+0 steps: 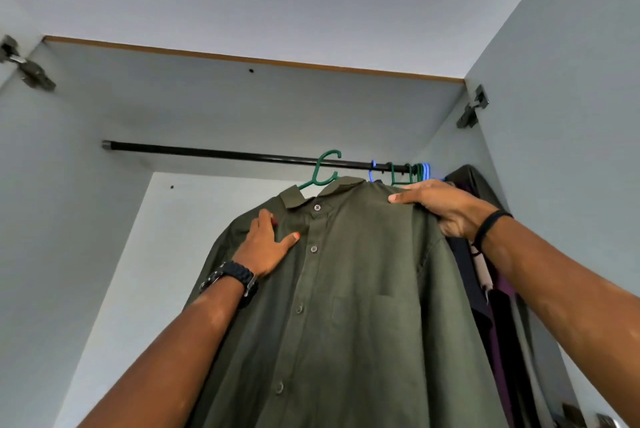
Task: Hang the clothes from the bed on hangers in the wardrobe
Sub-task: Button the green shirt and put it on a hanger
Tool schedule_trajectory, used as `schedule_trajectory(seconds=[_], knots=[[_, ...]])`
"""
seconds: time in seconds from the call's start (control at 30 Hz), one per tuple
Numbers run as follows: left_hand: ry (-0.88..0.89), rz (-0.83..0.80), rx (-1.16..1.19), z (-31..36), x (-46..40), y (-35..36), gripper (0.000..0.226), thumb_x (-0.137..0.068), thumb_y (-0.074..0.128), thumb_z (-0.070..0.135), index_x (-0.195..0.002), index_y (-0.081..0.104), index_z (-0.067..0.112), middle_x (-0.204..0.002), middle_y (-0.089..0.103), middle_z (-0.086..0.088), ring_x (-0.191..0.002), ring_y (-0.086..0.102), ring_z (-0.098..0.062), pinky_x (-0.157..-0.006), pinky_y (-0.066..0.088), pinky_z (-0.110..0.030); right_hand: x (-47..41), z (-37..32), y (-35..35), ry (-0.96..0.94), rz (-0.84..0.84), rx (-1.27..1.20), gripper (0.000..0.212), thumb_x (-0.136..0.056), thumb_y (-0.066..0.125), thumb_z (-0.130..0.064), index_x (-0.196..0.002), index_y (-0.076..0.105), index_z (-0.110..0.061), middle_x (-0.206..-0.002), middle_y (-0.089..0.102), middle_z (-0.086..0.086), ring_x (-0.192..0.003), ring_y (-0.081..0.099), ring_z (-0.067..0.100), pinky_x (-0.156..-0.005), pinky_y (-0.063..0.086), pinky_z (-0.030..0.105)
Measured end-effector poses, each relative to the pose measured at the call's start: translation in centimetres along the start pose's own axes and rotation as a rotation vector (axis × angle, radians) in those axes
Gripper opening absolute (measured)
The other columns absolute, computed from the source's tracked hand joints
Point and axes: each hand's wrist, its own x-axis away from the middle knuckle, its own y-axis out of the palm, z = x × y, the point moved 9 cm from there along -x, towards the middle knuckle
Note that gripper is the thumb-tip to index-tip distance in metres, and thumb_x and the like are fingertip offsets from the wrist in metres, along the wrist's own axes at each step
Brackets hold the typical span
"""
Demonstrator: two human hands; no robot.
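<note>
Olive shirt (346, 289) on a green hanger (322, 171), raised inside the wardrobe. Hanger hook open toward the rail (214, 152) and overlapping it in view; seated over it or not, cannot tell. Left hand (266, 244) laid flat, fingers straight, against the shirt's chest just below the collar. Right hand (446, 209) curled round the shirt's far shoulder, gripping cloth and probably the hanger arm beneath. Rail running left to right, straight above both hands; right hand nearer it. Other hangers (408, 173) and dark clothes (485, 271) bunched just beside, rightward. Likely next: settling the hook, then letting go.
</note>
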Motion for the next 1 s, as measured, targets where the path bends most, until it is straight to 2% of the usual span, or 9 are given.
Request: schedule_trajectory(seconds=[0.13,0.2,0.33,0.47,0.53,0.67,0.8,0.9,1.0], knots=[[0.078,0.023,-0.133,-2.0,-4.9,3.5,0.035,-0.094,0.049,0.046,-0.100,0.036,0.014,-0.116,0.046,-0.008,-0.090,0.047,-0.019,-0.076,0.036,-0.027,-5.1,0.5,-1.5,-0.057,0.213,0.082,0.003,-0.084,0.065,0.001,-0.081,0.064,0.000,-0.066,0.066,0.012,-0.050,0.064,0.019,-0.047,0.055,0.026],[0.099,0.004,-0.144,-3.1,-7.1,5.3,0.035,-0.095,0.046,0.046,-0.102,0.039,0.013,-0.122,0.045,-0.007,-0.093,0.047,-0.017,-0.079,0.036,-0.027,-6.8,0.7,-2.0,-0.087,0.313,0.107,0.004,-0.084,0.066,0.001,-0.084,0.062,0.000,-0.070,0.064,0.011,-0.055,0.061,0.020,-0.043,0.051,0.023],[0.140,-0.043,-0.049,-5.6,-11.0,10.6,0.043,-0.097,0.042,0.044,-0.119,0.043,0.007,-0.145,0.033,-0.013,-0.130,0.040,-0.025,-0.103,0.035,-0.033,-10.4,1.6,-3.2,-0.165,0.536,0.192,0.021,-0.085,0.066,-0.003,-0.103,0.056,0.003,-0.100,0.062,0.016,-0.081,0.060,0.025,-0.071,0.053,0.032],[0.105,-0.154,0.044,-7.6,-14.0,16.7,0.055,-0.099,0.035,0.046,-0.134,0.040,0.003,-0.156,0.018,-0.014,-0.143,0.023,-0.024,-0.113,0.023,-0.034,-13.9,3.1,-3.4,-0.182,0.643,0.275,0.015,-0.086,0.063,-0.003,-0.076,0.052,-0.004,-0.100,0.060,0.015,-0.093,0.058,0.028,-0.081,0.049,0.033],[0.078,-0.194,0.087,-8.1,-15.2,19.3,0.058,-0.101,0.030,0.044,-0.141,0.035,0.002,-0.159,0.008,-0.014,-0.146,0.014,-0.023,-0.114,0.017,-0.033,-15.3,3.8,-3.3,-0.192,0.673,0.315,0.007,-0.087,0.061,-0.004,-0.085,0.055,-0.002,-0.101,0.060,0.015,-0.093,0.057,0.027,-0.076,0.046,0.030],[-0.016,-0.267,0.229,-8.9,-16.5,24.7,0.056,-0.104,0.023,0.038,-0.149,0.020,0.005,-0.158,0.001,-0.016,-0.147,0.004,-0.026,-0.116,0.012,-0.034,-18.1,4.8,-3.3,-0.204,0.744,0.424,0.025,-0.089,0.059,-0.012,-0.110,0.059,0.001,-0.113,0.062,0.017,-0.101,0.058,0.030,-0.078,0.045,0.030],[-0.091,-0.213,0.609,-8.1,-19.2,27.6,0.055,-0.103,0.023,0.008,-0.151,-0.005,0.008,-0.158,0.001,-0.018,-0.145,0.000,-0.038,-0.119,0.007,-0.043,-21.0,5.0,-3.7,-0.230,0.769,0.501,0.026,-0.091,0.057,-0.014,-0.113,0.058,0.000,-0.117,0.060,0.016,-0.105,0.056,0.031,-0.077,0.042,0.029],[0.050,-0.264,0.619,-4.8,-20.1,27.9,0.060,-0.101,0.014,0.050,-0.153,0.013,0.020,-0.159,0.013,0.002,-0.147,0.010,-0.020,-0.120,0.007,-0.040,-23.0,5.1,-4.2,-0.253,0.780,0.535,0.027,-0.091,0.056,-0.013,-0.114,0.058,0.001,-0.119,0.060,0.016,-0.100,0.056,0.030,-0.078,0.044,0.029],[0.078,-0.273,0.578,-3.3,-22.2,28.6,0.096,-0.076,0.014,0.083,-0.153,0.011,0.026,-0.158,0.016,0.007,-0.145,0.019,-0.019,-0.120,0.011,-0.042,-24.9,5.2,-4.6,-0.279,0.788,0.535,0.029,-0.094,0.053,-0.013,-0.118,0.056,0.002,-0.124,0.058,0.017,-0.113,0.055,0.032,-0.080,0.043,0.028]])
